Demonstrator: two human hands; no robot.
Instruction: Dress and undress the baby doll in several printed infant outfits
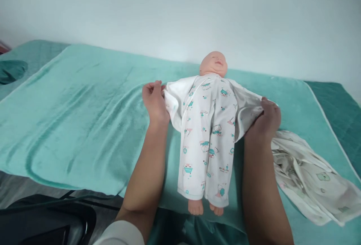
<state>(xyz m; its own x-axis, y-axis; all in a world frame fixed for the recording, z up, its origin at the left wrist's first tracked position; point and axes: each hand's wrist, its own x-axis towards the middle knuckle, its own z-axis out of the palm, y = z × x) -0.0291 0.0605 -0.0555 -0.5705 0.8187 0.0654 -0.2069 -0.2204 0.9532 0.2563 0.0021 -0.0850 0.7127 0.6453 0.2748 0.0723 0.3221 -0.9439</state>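
A baby doll [214,62] lies on its back, head toward the wall and feet toward me. It wears a white printed baby outfit [207,124] with long legs; only its head and feet show bare. At the left, my left hand [154,100] pinches the end of one sleeve and holds it out sideways. My right hand [266,117] grips the end of the other sleeve, also drawn outward. Both sleeves are spread from the body, and the doll's hands are hidden.
A crumpled cream printed cloth [313,181] lies to the right of my right forearm. A teal blanket [84,117] covers the surface, with a white wall [169,15] behind it. A black chair [47,218] stands at the lower left.
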